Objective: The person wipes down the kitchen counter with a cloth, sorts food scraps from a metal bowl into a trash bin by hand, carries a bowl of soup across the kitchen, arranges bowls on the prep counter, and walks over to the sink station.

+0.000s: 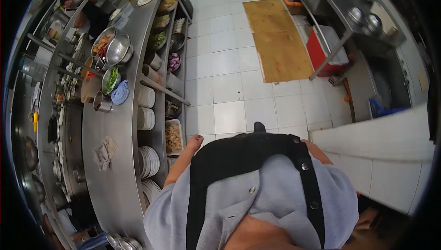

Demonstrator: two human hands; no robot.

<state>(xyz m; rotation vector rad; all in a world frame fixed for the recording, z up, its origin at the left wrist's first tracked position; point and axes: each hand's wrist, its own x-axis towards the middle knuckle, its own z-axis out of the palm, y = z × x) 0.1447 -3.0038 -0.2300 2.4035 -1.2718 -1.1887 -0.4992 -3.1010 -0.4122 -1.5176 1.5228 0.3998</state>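
My left hand [196,142] hangs beside the metal counter and shelves, its fingers curled in; I see nothing held in it. Nearest to it is a white tub of pale tan pieces [173,136] on the lower shelf. On my right side a bare forearm [317,152] shows below the sleeve, and that hand is hidden behind my body. I wear a black apron [229,158] over a grey shirt.
The steel counter [115,135] at left carries a crumpled cloth [104,153], a blue cloth [120,93] and metal bowls [119,49]. Stacked plates [149,161] sit below. Ahead, cardboard [278,38] lies on the tiles; right stands a red cooler [324,50].
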